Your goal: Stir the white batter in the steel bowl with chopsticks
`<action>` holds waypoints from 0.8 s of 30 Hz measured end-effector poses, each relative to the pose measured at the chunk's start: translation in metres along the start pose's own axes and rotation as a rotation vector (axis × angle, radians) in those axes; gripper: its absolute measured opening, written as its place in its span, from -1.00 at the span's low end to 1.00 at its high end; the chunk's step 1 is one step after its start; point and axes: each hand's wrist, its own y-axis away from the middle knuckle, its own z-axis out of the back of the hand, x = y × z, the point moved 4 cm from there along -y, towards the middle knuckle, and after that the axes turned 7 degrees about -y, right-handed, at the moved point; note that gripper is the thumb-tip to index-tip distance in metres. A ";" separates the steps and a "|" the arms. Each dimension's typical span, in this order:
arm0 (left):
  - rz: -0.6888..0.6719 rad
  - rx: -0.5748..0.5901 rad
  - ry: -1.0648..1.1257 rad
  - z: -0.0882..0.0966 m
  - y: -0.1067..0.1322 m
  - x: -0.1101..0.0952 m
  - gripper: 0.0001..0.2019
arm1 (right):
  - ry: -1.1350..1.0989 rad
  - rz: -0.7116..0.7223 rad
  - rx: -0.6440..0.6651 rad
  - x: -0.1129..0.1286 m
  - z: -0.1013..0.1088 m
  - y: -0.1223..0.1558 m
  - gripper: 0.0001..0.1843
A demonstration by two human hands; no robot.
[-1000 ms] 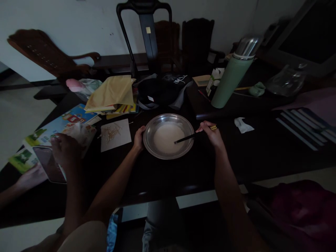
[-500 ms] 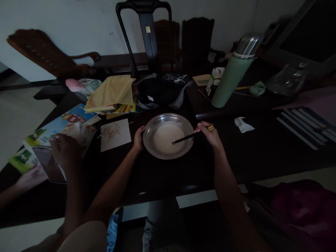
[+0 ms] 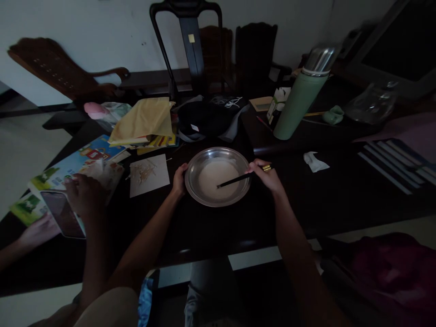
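Observation:
A shallow round metal basin [image 3: 192,193] sits on the dark table, with a pale, milky liquid [image 3: 218,177] in it. At its left rim my left hand [image 3: 179,178] is closed, the fingers around the edge. My right hand [image 3: 266,176], over the right rim, grips black chopsticks [image 3: 235,181] with gold ends. They slant down to the left, and their tips are in the liquid. Left of my left hand lies a white paper sheet [image 3: 158,172] bearing several small pale sticks [image 3: 143,170].
At the left, another person's hands [image 3: 86,195] are at a phone [image 3: 61,213] above colourful booklets [image 3: 98,150]. Behind the basin are a yellow folder [image 3: 145,120] and a black bag [image 3: 211,119]. A green thermos [image 3: 296,104], crumpled tissue [image 3: 316,162] and dark books [image 3: 391,165] are on the right.
My right hand has moved slightly to the left, and the chopstick tips have slid left through the liquid. My left hand stays on the basin's rim.

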 end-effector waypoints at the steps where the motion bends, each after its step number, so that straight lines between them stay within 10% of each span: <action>1: 0.005 -0.002 0.001 0.000 0.000 0.000 -0.74 | 0.024 0.020 0.034 0.000 -0.005 -0.001 -0.51; 9: 0.016 0.003 0.023 -0.001 0.001 -0.001 -0.74 | 0.018 0.021 -0.190 -0.001 0.017 -0.001 -0.48; 16: 0.018 0.002 0.013 -0.001 0.001 -0.001 -0.76 | 0.069 0.066 0.082 0.004 -0.013 -0.002 -0.51; 24: 0.008 -0.012 0.012 0.000 0.000 -0.001 -0.77 | -0.020 0.006 -0.155 0.003 0.014 0.002 -0.47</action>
